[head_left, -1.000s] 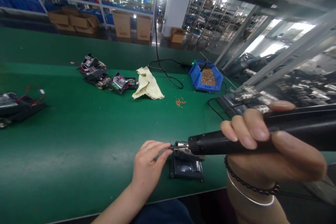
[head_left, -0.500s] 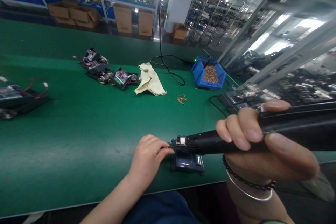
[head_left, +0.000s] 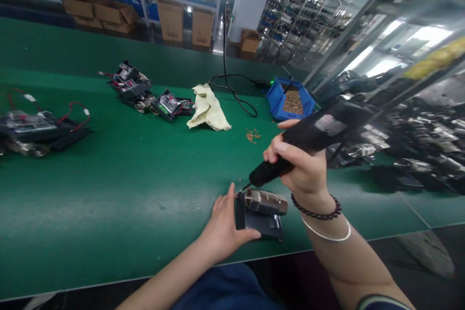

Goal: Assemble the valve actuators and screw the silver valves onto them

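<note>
My right hand (head_left: 301, 167) is closed round a black electric screwdriver (head_left: 312, 138), tilted down to the left with its bit at the upper left corner of a small black assembly (head_left: 259, 215). That assembly carries a silver motor cylinder (head_left: 265, 201) and lies on the green mat near the front edge. My left hand (head_left: 225, 225) clasps the assembly's left side, fingers against its edge and thumb along its front.
A little heap of small brass screws (head_left: 252, 135) lies on the green mat (head_left: 127, 179), with a cream cloth (head_left: 208, 109) and a blue bin of screws (head_left: 291, 101) behind. More assemblies with red wires sit at the back (head_left: 145, 94) and far left (head_left: 36, 128). Black cables (head_left: 232, 89) run back.
The screwdriver has swung from lying level to pointing steeply down at the assembly. My left hand went from pinching something at the bit to clasping the assembly's side. The view shifted right.
</note>
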Action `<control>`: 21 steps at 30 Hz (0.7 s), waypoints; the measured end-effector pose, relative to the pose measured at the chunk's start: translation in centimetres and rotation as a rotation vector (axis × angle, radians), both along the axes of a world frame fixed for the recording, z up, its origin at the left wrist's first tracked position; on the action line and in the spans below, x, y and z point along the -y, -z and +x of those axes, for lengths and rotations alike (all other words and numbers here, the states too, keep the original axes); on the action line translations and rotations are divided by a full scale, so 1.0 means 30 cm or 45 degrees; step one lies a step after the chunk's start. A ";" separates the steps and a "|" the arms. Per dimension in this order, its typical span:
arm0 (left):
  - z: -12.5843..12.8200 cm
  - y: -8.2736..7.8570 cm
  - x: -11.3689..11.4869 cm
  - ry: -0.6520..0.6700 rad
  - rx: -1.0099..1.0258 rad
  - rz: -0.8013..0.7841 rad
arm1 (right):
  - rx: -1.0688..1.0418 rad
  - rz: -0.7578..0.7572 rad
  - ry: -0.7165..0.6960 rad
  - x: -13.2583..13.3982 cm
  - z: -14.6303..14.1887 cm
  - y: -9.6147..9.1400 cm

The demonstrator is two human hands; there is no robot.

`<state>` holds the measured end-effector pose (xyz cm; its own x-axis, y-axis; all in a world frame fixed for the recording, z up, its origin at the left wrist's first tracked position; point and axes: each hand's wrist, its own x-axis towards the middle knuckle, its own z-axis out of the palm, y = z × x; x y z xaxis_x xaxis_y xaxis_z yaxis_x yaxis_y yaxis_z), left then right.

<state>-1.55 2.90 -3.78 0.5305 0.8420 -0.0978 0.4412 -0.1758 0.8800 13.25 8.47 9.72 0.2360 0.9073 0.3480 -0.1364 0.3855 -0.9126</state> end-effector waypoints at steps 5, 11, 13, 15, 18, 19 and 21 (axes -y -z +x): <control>0.043 0.010 0.024 -0.047 0.077 -0.055 | -0.019 -0.063 -0.020 -0.025 -0.001 0.034; 0.042 0.001 0.018 -0.056 0.082 -0.099 | -0.009 -0.104 -0.078 -0.040 -0.003 0.057; 0.044 0.004 0.017 -0.066 0.089 -0.115 | -0.014 -0.134 -0.100 -0.049 -0.007 0.063; 0.046 0.007 0.017 -0.079 0.105 -0.133 | -0.015 -0.159 -0.121 -0.058 -0.011 0.067; 0.045 0.009 0.017 -0.080 0.135 -0.158 | -0.008 -0.185 -0.153 -0.069 -0.016 0.074; 0.044 0.009 0.016 -0.079 0.144 -0.162 | -0.006 -0.188 -0.170 -0.072 -0.017 0.077; 0.041 0.009 0.015 -0.077 0.158 -0.175 | -0.009 -0.197 -0.244 -0.076 -0.015 0.083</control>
